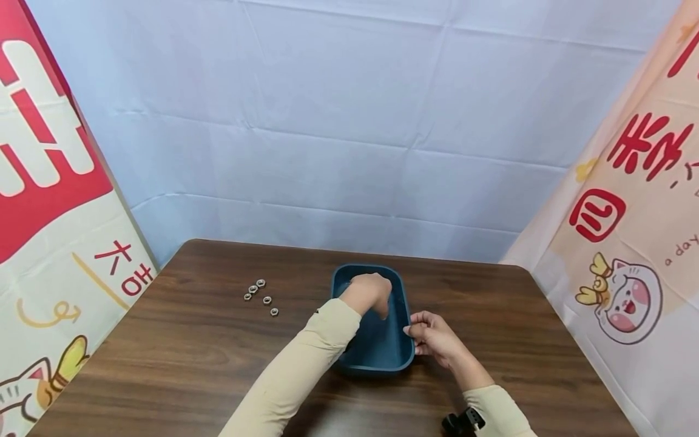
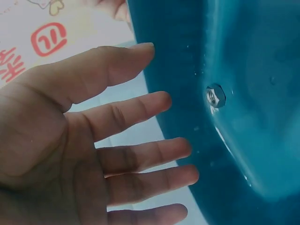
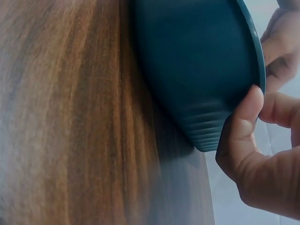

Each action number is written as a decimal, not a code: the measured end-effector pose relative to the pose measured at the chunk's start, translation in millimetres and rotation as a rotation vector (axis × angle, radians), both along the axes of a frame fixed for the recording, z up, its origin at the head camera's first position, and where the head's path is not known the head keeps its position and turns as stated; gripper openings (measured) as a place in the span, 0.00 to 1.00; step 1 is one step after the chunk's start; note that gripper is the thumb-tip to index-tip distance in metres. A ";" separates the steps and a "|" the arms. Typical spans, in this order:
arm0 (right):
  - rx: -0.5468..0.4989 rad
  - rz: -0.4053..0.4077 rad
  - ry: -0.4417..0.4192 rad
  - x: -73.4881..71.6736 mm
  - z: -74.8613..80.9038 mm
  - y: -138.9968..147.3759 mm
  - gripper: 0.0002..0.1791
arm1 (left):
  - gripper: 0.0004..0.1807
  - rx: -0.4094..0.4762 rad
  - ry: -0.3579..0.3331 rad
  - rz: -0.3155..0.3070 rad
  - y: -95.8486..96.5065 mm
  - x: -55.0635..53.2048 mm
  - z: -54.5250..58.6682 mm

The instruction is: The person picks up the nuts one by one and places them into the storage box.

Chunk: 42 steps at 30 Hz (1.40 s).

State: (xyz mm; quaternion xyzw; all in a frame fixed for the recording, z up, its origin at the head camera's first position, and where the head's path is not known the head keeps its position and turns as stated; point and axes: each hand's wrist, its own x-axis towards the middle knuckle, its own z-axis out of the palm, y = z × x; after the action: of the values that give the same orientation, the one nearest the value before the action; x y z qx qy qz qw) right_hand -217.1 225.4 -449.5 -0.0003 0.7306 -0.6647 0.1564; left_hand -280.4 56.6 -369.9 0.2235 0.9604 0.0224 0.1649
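A dark blue plastic tub (image 1: 377, 349) stands on the table. My left hand (image 1: 372, 292) reaches down into its far part. In the left wrist view the fingers of my left hand (image 2: 117, 136) are spread and fairly straight, holding nothing. One metal hex nut (image 2: 215, 95) is in the tub, low by the wall near those fingertips. At the tub's right side my right hand (image 1: 434, 340) pinches the rim; the right wrist view has its thumb (image 3: 251, 105) on the rim's outer face and a finger at the edge.
Several hex nuts (image 1: 267, 300) lie loose on the brown wooden table (image 1: 180, 340), left of the tub. A pale cloth backdrop (image 1: 327, 133) hangs behind the table, with printed banners to the left and right.
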 end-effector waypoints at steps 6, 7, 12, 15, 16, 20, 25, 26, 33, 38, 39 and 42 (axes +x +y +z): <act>-0.008 0.011 -0.001 -0.7 -1.3 -0.9 0.19 | 0.11 0.043 0.042 -0.026 -15.1 2.7 0.6; -0.010 0.011 -0.002 -0.8 -1.6 -0.8 0.19 | 0.12 0.050 0.054 -0.043 -17.2 3.5 0.7; -0.015 0.013 -0.007 -2.0 -0.6 -0.3 0.18 | 0.19 0.076 0.136 -0.136 -26.6 6.0 -1.7; -0.017 0.014 -0.002 -3.0 0.2 0.0 0.18 | 0.17 0.055 0.179 -0.153 -31.9 7.5 -2.4; -0.018 0.014 -0.003 -3.4 0.1 -0.1 0.18 | 0.17 0.048 0.185 -0.153 -34.2 8.6 -1.7; -0.021 0.010 -0.009 -3.7 -0.7 0.1 0.17 | 0.15 0.020 0.205 -0.163 -43.9 13.9 1.8; -0.022 0.013 -0.012 -2.5 -2.0 1.7 0.18 | 0.17 0.022 0.232 -0.177 -55.6 19.5 3.5; -0.025 0.016 -0.012 -2.3 -2.1 1.9 0.18 | 0.17 0.026 0.239 -0.177 -57.8 20.3 3.5; -0.035 0.018 -0.016 -2.4 -0.9 1.6 0.18 | 0.18 0.045 0.297 -0.161 -71.1 26.3 2.8; -0.037 0.023 -0.021 -1.1 -1.0 0.6 0.17 | 0.17 0.053 0.323 -0.144 -81.0 30.9 0.1; -0.036 0.025 -0.020 -0.9 -0.8 0.7 0.17 | 0.17 0.063 0.323 -0.141 -83.0 32.0 -0.2; -0.031 0.029 -0.014 -0.7 0.2 1.3 0.17 | 0.17 0.104 0.320 -0.128 -89.1 34.7 -0.4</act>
State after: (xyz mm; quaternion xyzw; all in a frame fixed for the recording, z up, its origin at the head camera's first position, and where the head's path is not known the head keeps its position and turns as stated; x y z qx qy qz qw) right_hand -217.8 226.8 -449.3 -0.0087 0.7190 -0.6736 0.1710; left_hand -245.7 -32.5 -370.4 0.2929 0.9558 0.0255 -0.0008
